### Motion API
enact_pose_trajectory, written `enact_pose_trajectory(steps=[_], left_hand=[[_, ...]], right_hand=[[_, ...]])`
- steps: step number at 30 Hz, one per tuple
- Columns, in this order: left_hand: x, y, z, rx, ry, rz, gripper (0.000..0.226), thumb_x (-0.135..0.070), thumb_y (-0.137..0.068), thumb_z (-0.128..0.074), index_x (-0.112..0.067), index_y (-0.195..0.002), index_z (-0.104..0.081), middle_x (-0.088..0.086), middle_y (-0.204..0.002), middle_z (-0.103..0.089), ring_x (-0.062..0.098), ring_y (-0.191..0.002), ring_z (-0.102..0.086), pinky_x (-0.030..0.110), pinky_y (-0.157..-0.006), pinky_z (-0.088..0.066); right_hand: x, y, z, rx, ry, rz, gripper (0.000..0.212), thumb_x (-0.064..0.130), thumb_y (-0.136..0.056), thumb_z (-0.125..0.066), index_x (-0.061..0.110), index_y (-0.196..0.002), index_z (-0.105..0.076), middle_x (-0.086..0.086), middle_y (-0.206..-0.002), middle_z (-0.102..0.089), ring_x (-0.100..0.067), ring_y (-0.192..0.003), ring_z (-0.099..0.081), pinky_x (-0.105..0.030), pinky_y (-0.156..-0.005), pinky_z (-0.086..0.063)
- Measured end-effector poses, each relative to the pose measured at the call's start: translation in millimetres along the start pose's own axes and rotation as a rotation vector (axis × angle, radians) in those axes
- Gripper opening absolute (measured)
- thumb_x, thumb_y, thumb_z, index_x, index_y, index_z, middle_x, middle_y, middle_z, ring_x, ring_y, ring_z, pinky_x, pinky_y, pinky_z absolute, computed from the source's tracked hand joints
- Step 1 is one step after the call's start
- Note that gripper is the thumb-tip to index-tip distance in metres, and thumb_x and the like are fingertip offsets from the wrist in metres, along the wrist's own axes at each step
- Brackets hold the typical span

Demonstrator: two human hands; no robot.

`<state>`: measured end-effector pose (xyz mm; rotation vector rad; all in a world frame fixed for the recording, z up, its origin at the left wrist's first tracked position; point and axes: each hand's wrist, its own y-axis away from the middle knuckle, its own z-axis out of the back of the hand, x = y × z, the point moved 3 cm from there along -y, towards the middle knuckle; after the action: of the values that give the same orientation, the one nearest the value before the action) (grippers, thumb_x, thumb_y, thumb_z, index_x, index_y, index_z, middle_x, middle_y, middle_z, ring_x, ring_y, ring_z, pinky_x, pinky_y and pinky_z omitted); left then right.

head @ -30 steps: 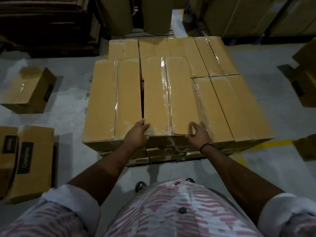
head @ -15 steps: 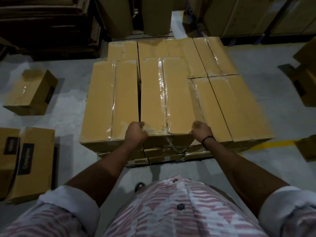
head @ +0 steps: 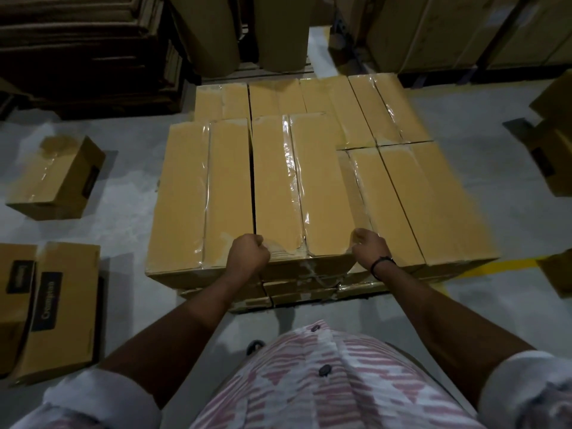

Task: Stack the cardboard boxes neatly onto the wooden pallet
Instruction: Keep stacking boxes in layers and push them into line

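Taped cardboard boxes lie in layers, and the wooden pallet under them is hidden. The top layer holds a left box (head: 198,193) and a middle box (head: 297,187), with only a thin dark gap between them. Lower boxes (head: 418,205) show to the right and behind. My left hand (head: 247,253) grips the middle box's near-left corner with curled fingers. My right hand (head: 368,250), with a dark wristband, grips its near-right corner the same way.
Loose boxes lie on the grey floor at left (head: 58,178) and near left (head: 62,308), and more at the right edge (head: 554,156). A yellow floor line (head: 483,270) runs to the stack's right. Big cardboard rolls (head: 210,32) and stacked cartons stand behind.
Both hands' fingers went from lying flat on the middle box's near end to curled at its corners. The box seems to have slid slightly left, narrowing the gap.
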<state>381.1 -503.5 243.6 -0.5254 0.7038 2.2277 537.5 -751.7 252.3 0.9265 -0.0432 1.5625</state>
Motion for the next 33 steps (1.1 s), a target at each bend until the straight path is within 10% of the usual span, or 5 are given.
enact_pose_trajectory(steps=[3, 10, 23, 33], left_hand=[[-0.9, -12.5, 6.2, 0.042, -0.133, -0.030, 0.018, -0.020, -0.095, -0.059, -0.005, -0.092, -0.069, 0.020, -0.104, -0.071, 0.035, -0.095, -0.066, 0.031, -0.067, -0.044], [-12.6, -56.3, 14.8, 0.145, -0.326, -0.115, 0.069, -0.031, -0.100, -0.060, -0.018, -0.161, -0.028, 0.013, -0.165, -0.022, 0.037, -0.144, -0.036, 0.047, -0.114, -0.039], [-43.9, -173.6, 24.0, 0.313, -0.522, -0.101, 0.096, -0.046, -0.099, -0.062, -0.018, -0.164, 0.003, 0.015, -0.167, 0.027, 0.037, -0.157, 0.008, 0.053, -0.123, -0.024], [-51.7, -204.4, 26.6, 0.337, -0.495, -0.009, 0.124, -0.055, -0.084, -0.078, -0.021, -0.163, 0.012, 0.013, -0.166, 0.029, 0.033, -0.157, 0.013, 0.054, -0.125, -0.021]], right_hand=[[-0.2, -6.1, 1.4, -0.040, -0.073, -0.055, 0.040, 0.005, -0.094, -0.057, 0.015, -0.134, -0.061, -0.015, -0.137, -0.060, -0.033, -0.122, -0.056, -0.035, -0.097, -0.047], [16.7, -35.6, -2.3, -0.038, -0.155, -0.119, 0.050, 0.023, -0.100, -0.058, 0.012, -0.147, -0.048, -0.013, -0.150, -0.049, -0.033, -0.135, -0.047, -0.040, -0.110, -0.040], [66.2, -142.6, 7.6, 0.052, -0.116, -0.060, 0.056, 0.029, -0.103, -0.053, 0.010, -0.154, -0.038, -0.015, -0.153, -0.045, -0.035, -0.137, -0.045, -0.036, -0.106, -0.040], [117.5, -240.4, 24.3, -0.038, -0.359, -0.102, 0.057, 0.020, -0.097, -0.058, 0.004, -0.149, -0.039, -0.019, -0.144, -0.052, -0.036, -0.128, -0.053, -0.039, -0.100, -0.045]])
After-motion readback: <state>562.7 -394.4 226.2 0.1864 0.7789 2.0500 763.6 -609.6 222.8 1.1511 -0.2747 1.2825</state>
